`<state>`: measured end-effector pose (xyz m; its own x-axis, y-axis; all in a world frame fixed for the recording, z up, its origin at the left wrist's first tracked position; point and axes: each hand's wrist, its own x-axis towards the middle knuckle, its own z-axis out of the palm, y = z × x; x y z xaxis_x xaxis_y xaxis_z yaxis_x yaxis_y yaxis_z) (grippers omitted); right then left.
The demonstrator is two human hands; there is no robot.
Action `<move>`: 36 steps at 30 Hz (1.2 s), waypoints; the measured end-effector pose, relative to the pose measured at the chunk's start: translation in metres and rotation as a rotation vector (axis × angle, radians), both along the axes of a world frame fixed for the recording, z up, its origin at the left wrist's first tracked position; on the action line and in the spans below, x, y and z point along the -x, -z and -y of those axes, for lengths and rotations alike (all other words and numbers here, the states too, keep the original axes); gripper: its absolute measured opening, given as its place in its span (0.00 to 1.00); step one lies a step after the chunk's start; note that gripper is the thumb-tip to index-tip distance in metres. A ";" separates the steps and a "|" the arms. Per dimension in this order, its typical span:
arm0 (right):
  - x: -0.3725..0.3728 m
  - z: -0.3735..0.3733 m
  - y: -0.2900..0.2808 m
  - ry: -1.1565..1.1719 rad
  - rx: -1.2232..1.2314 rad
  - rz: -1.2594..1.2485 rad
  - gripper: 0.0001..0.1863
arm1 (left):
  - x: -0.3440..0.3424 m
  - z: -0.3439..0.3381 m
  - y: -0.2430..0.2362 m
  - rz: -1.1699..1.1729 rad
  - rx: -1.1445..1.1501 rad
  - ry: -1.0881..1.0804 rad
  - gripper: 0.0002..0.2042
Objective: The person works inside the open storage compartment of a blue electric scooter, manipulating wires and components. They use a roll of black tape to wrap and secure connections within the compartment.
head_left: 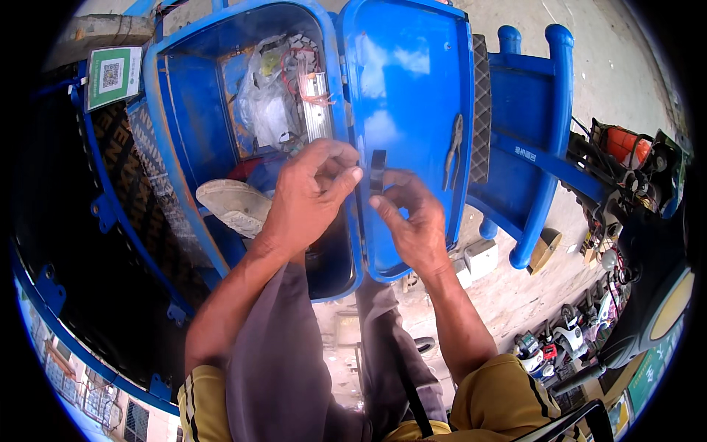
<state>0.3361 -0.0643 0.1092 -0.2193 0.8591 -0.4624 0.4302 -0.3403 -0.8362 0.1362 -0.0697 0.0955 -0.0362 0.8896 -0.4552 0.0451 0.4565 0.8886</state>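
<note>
My right hand point(414, 219) pinches a black roll of tape point(378, 170) upright between thumb and fingers. My left hand point(310, 190) is right beside it, fingertips pinched at the roll's left side, apparently on the tape's loose end. Both hands hover over the rim of an open blue compartment point(193, 125). Inside the compartment lie a clear plastic bag point(264, 103), a ribbed silver metal box point(316, 107) with red wires, and a worn pale shoe sole point(234, 205). Pliers point(454, 149) rest on the opened blue lid point(409, 88).
A blue metal frame point(541, 140) stands to the right on a concrete floor. Small scooter-like machines and parts point(626, 158) crowd the right edge. A black tyre tread point(136, 184) and a green-and-white sticker point(113, 75) are at the left. My grey trousers point(276, 353) fill the bottom.
</note>
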 end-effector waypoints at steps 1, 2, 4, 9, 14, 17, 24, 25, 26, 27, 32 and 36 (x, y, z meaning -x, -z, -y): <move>0.000 0.000 0.002 0.011 -0.029 0.017 0.17 | -0.001 0.002 -0.003 -0.029 -0.083 0.014 0.08; 0.000 0.000 0.003 0.021 -0.058 0.034 0.17 | -0.006 -0.001 -0.011 -0.031 -0.103 0.006 0.10; 0.002 -0.003 0.002 0.011 -0.112 0.033 0.16 | -0.010 0.002 -0.004 -0.071 -0.192 0.025 0.10; 0.010 -0.003 0.007 0.036 -0.207 0.073 0.15 | -0.011 0.005 0.001 -0.243 -0.377 0.112 0.10; 0.021 -0.002 0.009 0.055 -0.290 0.135 0.14 | -0.013 0.006 0.012 -0.206 -0.405 0.031 0.11; 0.023 -0.002 0.008 0.068 -0.287 0.120 0.14 | -0.012 0.005 0.009 -0.145 -0.312 -0.016 0.11; 0.026 -0.003 0.008 0.013 -0.339 0.155 0.15 | -0.006 0.004 0.008 -0.136 -0.242 -0.041 0.11; 0.027 -0.004 0.007 -0.006 -0.352 0.168 0.15 | -0.005 0.004 0.008 -0.141 -0.256 -0.036 0.11; 0.027 -0.004 0.007 -0.026 -0.364 0.181 0.15 | -0.005 0.003 0.009 -0.176 -0.303 -0.027 0.12; 0.027 -0.003 0.008 -0.049 -0.402 0.201 0.16 | -0.005 0.002 0.010 -0.212 -0.349 -0.018 0.13; 0.033 -0.001 0.007 -0.143 -0.492 0.307 0.20 | -0.007 -0.001 0.012 -0.448 -0.421 0.022 0.12; 0.035 -0.001 0.003 -0.144 -0.453 0.307 0.19 | -0.008 -0.002 0.006 -0.530 -0.411 0.058 0.15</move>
